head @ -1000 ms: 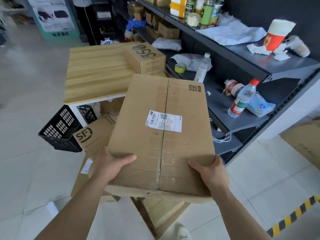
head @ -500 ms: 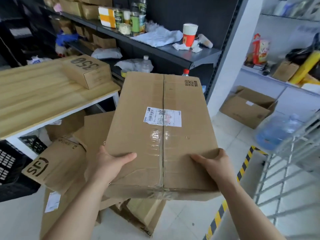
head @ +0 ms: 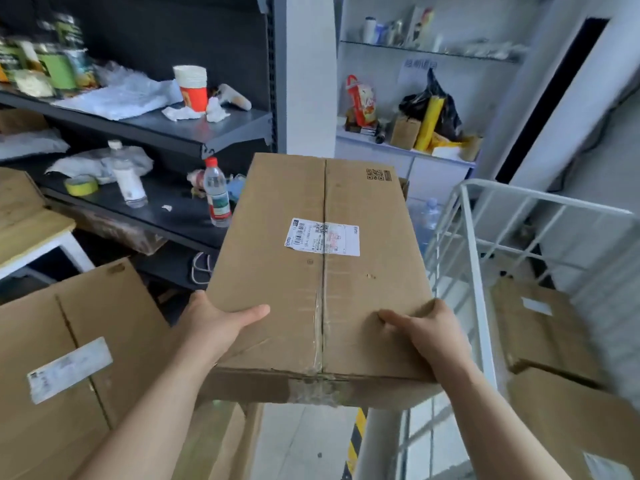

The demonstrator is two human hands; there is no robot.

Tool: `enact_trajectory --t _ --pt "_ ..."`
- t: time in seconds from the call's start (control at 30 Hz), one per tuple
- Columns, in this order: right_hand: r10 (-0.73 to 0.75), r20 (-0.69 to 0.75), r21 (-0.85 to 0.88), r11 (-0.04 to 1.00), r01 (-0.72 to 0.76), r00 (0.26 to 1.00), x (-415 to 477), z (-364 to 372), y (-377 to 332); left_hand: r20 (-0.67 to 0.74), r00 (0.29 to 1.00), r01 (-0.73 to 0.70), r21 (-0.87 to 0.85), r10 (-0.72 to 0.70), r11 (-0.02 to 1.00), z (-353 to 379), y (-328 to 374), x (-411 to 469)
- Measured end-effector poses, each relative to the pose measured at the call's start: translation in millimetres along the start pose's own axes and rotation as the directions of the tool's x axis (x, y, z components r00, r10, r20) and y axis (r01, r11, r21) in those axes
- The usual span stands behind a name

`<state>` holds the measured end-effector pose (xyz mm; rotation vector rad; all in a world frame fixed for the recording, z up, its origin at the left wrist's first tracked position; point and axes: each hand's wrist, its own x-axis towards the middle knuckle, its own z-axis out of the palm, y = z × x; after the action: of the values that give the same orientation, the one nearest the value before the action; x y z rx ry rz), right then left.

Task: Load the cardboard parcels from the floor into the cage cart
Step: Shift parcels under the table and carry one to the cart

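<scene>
My two hands carry a taped cardboard parcel beside a white cage cart.
My left hand and right hand still grip its near corners, thumbs on top, holding it in the air at centre. Since half a second ago I have turned right: the cart now fills 3 o'clock, two parcels inside, and the wooden table has slid to 9 o'clock.
</scene>
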<state>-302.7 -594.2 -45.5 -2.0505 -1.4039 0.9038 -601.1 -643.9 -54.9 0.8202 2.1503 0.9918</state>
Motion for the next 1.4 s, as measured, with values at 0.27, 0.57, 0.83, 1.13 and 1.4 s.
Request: enact_trajectory --t 0.27,0.57,0.83,1.13,1.4 --pt "0.075 -0.195 0.027 0.997 -0.071 0.978 56.3 -77.2 19.4 0.105 0.983 -0.165 0.179 0.148 0.970 89.6 90.3 14.7" --pt "0.226 -0.348 0.096 0.974 -0.205 0.910 135.9 -125.2 28.5 0.293 0.918 -0.320 0.148 0.268 0.936 194.1 180.0 72.6" --pt "0.370 -0.465 0.195 0.929 -0.315 0.804 214.7 -153.9 15.7 0.438 0.818 -0.488 0.188 0.372 0.852 284.0 281.2 137.8" --pt "0.536 -0.540 0.354 0.844 -0.402 0.649 267.7 -191.0 31.6 0.594 0.678 -0.609 0.122 0.433 0.784 394.6 362.6 163.8" --pt "0.605 -0.545 0.407 0.796 -0.448 0.581 320.2 -247.0 75.3 0.686 0.589 -0.634 0.064 0.428 0.771 502.5 410.0 147.1"
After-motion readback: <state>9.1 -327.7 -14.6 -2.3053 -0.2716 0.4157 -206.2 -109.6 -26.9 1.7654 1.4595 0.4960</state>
